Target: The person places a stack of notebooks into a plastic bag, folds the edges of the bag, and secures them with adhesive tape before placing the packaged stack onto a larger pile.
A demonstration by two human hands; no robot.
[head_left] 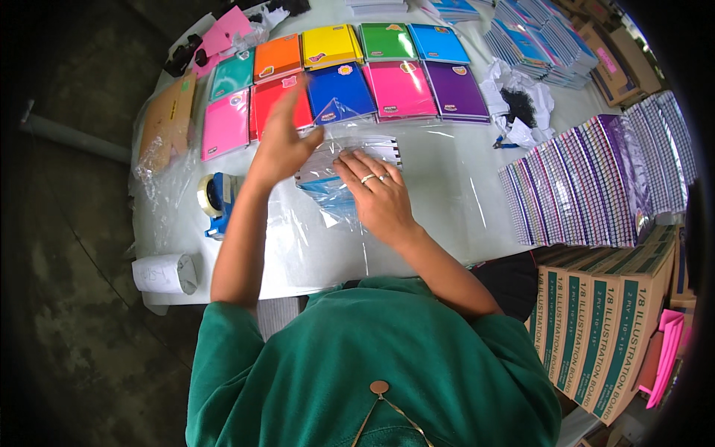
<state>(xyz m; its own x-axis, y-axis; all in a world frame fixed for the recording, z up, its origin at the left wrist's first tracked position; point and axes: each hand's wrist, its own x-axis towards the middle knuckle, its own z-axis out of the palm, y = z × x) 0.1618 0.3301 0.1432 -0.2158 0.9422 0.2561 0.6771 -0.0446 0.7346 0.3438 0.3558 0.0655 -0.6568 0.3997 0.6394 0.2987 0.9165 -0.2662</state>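
Note:
My right hand (pixel 378 195), with rings on its fingers, lies flat on a small pack (pixel 328 186) loosely covered in clear plastic film. White, light blue and some dark marks show through the film; what the pack is made of is partly hidden by the hand. My left hand (pixel 285 145) is lifted up and left of the pack, its thumb and forefinger apart, slightly blurred, and nothing shows in it. Beside the left forearm stands a blue tape dispenser (pixel 217 205) with a roll of tape.
Two rows of coloured notebooks (pixel 341 89) lie beyond the hands. Spiral-bound notebooks (pixel 573 182) are stacked at right, above cardboard boxes (pixel 596 328). Pliers (pixel 506 143) lie by crumpled white paper (pixel 542 100). Cardboard (pixel 165 119) and a wrapped roll (pixel 160 274) sit at left.

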